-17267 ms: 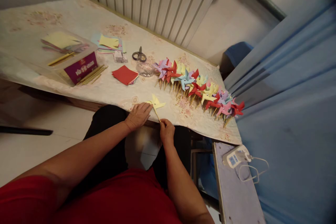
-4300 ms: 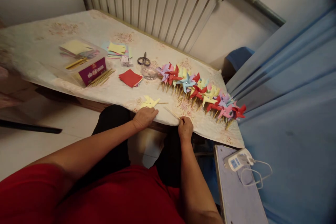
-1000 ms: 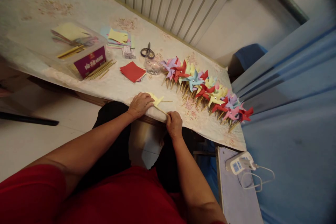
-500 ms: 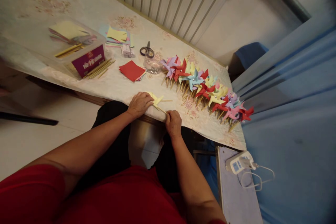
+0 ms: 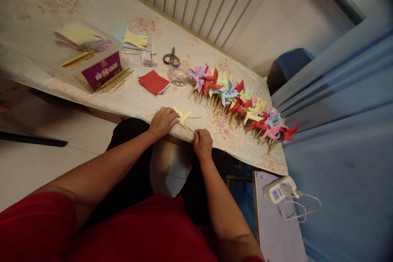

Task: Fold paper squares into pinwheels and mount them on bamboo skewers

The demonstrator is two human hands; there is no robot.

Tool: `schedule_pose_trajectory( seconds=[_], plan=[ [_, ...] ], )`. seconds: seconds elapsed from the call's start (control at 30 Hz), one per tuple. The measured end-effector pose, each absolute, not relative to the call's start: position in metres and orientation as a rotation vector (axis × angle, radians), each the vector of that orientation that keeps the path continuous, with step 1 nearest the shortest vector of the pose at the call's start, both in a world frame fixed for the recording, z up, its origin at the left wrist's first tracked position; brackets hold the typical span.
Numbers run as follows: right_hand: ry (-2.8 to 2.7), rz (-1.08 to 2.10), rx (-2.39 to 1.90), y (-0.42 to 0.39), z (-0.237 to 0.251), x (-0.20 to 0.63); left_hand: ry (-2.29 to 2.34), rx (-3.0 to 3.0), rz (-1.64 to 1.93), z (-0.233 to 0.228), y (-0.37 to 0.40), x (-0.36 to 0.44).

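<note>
Left hand [image 5: 162,120] presses the yellow pinwheel [image 5: 183,116] flat; at four o'clock, right hand [image 5: 202,144] pinches its stick [image 5: 188,128].

The left hand [image 5: 162,121] covers the near half of the yellow pinwheel [image 5: 183,116], so its centre cannot be seen. The right hand [image 5: 202,144] closes round the near end of the stick [image 5: 188,127]; whether the far end touches the paper is too small to tell. Beyond the hands, the pinwheel row [image 5: 242,105] overlaps, hiding most sticks. Left of the hands, the print on the box [image 5: 101,70] is unreadable. The table [image 5: 37,12] runs off the left edge.
</note>
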State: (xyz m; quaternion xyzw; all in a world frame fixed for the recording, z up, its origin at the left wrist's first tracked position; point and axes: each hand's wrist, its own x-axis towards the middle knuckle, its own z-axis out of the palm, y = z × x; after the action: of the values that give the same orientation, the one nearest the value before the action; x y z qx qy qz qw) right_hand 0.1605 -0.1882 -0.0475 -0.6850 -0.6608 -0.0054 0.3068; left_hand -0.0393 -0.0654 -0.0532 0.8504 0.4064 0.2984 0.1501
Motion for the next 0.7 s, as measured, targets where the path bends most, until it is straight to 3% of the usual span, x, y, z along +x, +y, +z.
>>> schedule_pose_trajectory(
  seconds=[0.7],
  plan=[
    [-1.704,0.022,-1.81,-0.1893,-0.0469,0.1619,1.18,2.476,0.835,-0.0535,-0.0654,-0.0393]
  ],
)
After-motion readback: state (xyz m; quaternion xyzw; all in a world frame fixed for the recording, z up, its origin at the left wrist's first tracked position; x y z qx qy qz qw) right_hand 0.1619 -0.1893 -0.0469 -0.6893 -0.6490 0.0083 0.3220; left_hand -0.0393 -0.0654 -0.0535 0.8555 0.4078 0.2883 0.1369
